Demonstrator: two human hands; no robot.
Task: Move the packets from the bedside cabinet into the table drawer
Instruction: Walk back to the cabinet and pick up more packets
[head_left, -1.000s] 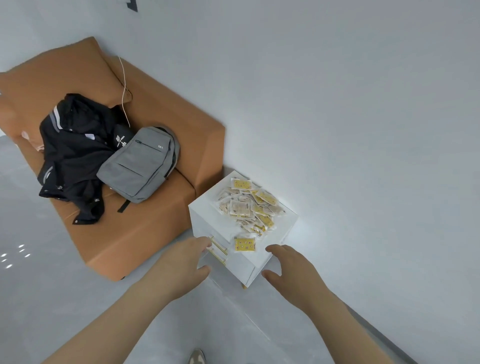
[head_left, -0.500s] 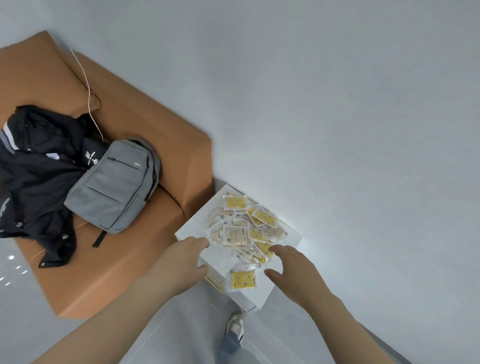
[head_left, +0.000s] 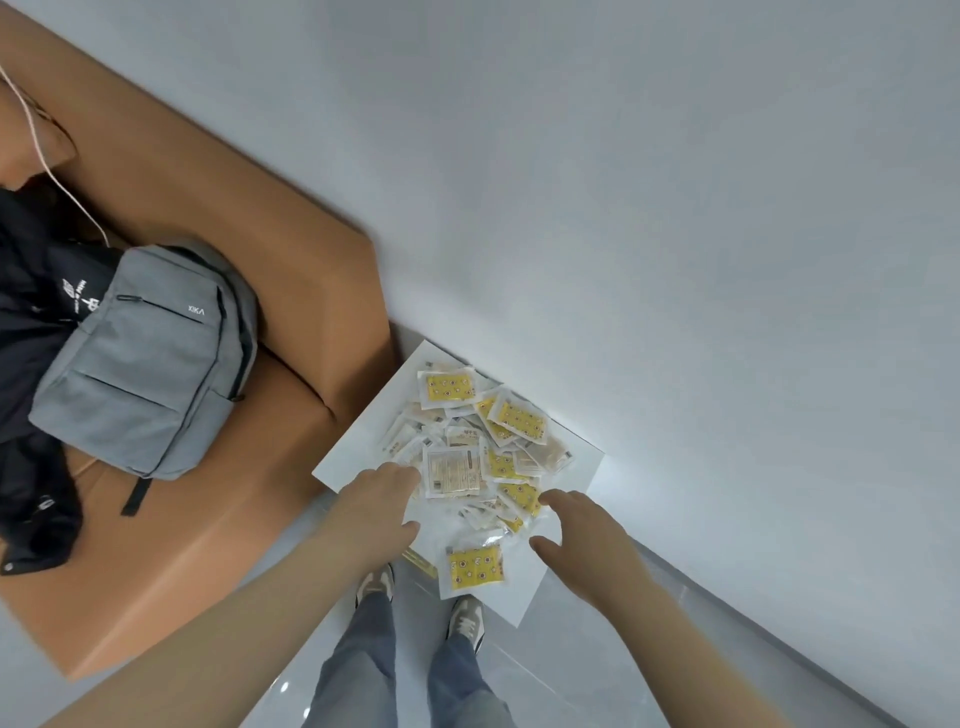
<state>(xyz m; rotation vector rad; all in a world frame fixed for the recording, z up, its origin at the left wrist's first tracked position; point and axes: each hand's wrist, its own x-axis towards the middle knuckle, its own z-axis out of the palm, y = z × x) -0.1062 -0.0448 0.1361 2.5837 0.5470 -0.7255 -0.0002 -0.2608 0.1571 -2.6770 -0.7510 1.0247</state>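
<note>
On top of the white square bedside cabinet (head_left: 363, 457), pushed into the corner against the pale grey wall (head_left: 623, 208), lies a loose heap of small clear plastic packets (head_left: 483, 447), many with yellow printed faces and some turned to show a white label. One yellow packet (head_left: 475, 569) sits apart from the heap at the cabinet's 6 o'clock edge, and another lies at 12 o'clock near the wall. The left hand (head_left: 376, 512) reaches over the cabinet's 9 o'clock side, fingers loosely extended and empty, their tips touching or just beside a label-side packet at the heap's edge; whether they press on it I cannot tell. The right hand (head_left: 582, 540) hovers at about 4 o'clock of the heap, fingers spread and curved, holding nothing, fingertips just beside the nearest packets. Below the hands, blue jeans and two pale sneakers (head_left: 465, 621) stand on the glossy grey floor (head_left: 571, 675). At 9 o'clock of the cabinet, an orange-brown upholstered sofa (head_left: 291, 291) carries a grey fabric backpack (head_left: 145, 358) leaning on a black jacket (head_left: 31, 364), with a thin white cable (head_left: 57, 187) trailing over the backrest.
</note>
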